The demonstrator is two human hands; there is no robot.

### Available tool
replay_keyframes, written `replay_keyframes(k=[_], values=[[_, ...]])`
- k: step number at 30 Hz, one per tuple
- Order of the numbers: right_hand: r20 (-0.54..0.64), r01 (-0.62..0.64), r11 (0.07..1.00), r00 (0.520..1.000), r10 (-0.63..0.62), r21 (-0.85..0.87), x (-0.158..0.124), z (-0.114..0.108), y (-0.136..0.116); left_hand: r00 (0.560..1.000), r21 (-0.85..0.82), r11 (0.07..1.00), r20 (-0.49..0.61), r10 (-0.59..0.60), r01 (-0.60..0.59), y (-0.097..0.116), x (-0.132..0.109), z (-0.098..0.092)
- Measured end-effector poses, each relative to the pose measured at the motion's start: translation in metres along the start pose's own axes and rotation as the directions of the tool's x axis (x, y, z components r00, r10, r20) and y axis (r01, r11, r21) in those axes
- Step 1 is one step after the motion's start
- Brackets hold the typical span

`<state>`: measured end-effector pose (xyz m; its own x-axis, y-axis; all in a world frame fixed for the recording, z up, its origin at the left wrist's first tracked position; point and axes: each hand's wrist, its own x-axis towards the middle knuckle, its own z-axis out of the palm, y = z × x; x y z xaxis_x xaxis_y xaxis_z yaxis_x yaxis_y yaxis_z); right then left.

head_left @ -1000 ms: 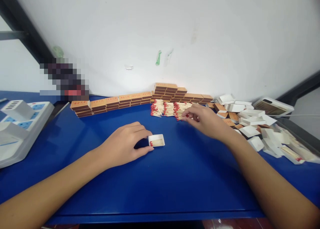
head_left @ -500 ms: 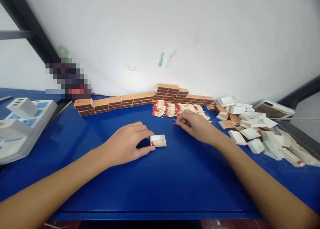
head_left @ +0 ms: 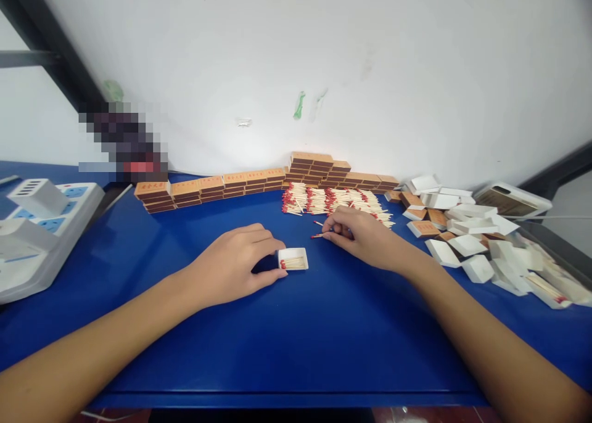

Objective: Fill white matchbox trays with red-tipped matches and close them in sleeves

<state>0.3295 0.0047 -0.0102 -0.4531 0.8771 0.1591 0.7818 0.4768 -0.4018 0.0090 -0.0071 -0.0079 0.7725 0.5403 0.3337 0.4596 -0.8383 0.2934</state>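
My left hand [head_left: 240, 262] grips the left end of a small white matchbox tray [head_left: 303, 254] between thumb and fingers, keeping it on the blue table. Some red-headed matches [head_left: 293, 263] lie inside the tray. To the right of it, my right hand [head_left: 354, 235] is closed in a pinch on matches [head_left: 317, 236]; two red heads stick out leftward from its fingertips. Just behind that hand, a wide pile of loose matches [head_left: 315, 200] is spread in rough bundles, most heads pointing left. The right fingers hide part of the held sticks.
Stacked brown matchboxes [head_left: 235, 181] line the wall. At right lies a heap of white trays [head_left: 467, 245] and orange sleeves [head_left: 423, 229], with a phone-like white object [head_left: 513, 200] behind. A power strip [head_left: 78, 225] with plugs sits at left on the blue table [head_left: 277, 343].
My right hand has drawn slightly down from the match pile, and the match heads at its fingertips now show more clearly. My left hand and the tray stay in place.
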Motion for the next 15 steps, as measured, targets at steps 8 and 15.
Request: replay_keyframes(k=[8,15], values=[[-0.002,0.038,0.999,0.999,-0.038,0.017,0.0,0.004,-0.009,1.0,-0.006,1.0,0.008,-0.009,0.009,0.0,0.0,0.001],[-0.014,-0.011,0.999,1.0,0.01,-0.042,-0.002,-0.009,-0.003,1.0,0.003,1.0,0.01,-0.006,0.006,-0.001,0.0,0.001]])
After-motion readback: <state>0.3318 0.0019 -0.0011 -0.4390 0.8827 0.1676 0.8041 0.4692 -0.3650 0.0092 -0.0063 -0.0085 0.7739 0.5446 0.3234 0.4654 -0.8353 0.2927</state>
